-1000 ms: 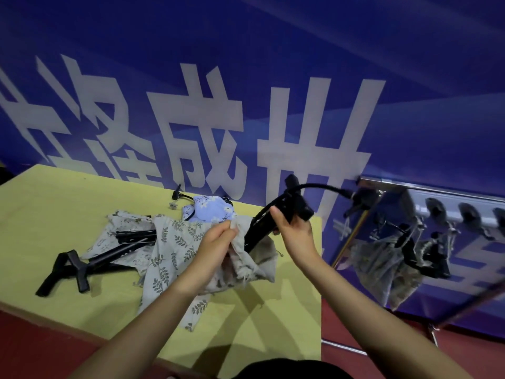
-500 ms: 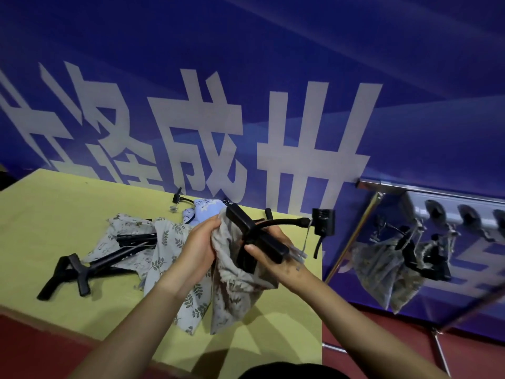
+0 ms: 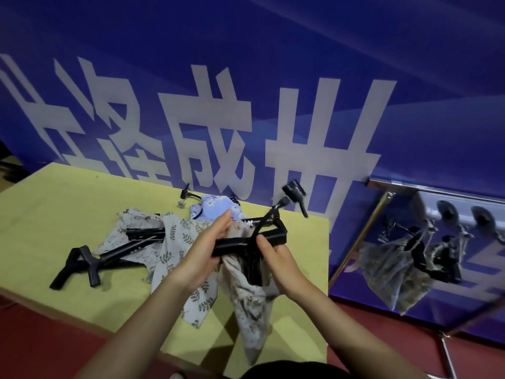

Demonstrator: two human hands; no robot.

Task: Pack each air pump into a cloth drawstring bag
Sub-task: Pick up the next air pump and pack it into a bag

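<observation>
A black air pump [image 3: 250, 240] stands barrel-down inside a beige printed drawstring bag [image 3: 250, 310] that hangs above the yellow table [image 3: 54, 203]. Only its T-handle and hose stick out of the bag mouth. My left hand [image 3: 207, 247] grips the bag's rim and the handle's left end. My right hand [image 3: 276, 262] grips the bag and pump from the right. The hose arcs up to a blurred black nozzle head [image 3: 293, 194]. Two more black pumps [image 3: 90, 259] lie on the table at left, partly on loose leaf-print bags [image 3: 175, 253].
A light blue floral bag [image 3: 217, 210] with a hose end lies by the blue banner wall [image 3: 246, 77]. To the right a metal-framed mirror panel [image 3: 437, 255] reflects the bag and pump. The table's right edge runs beside red floor.
The pump has gone deeper into the bag and its T-handle has turned level. The bag now hangs lower. The hose head has swung up to the right.
</observation>
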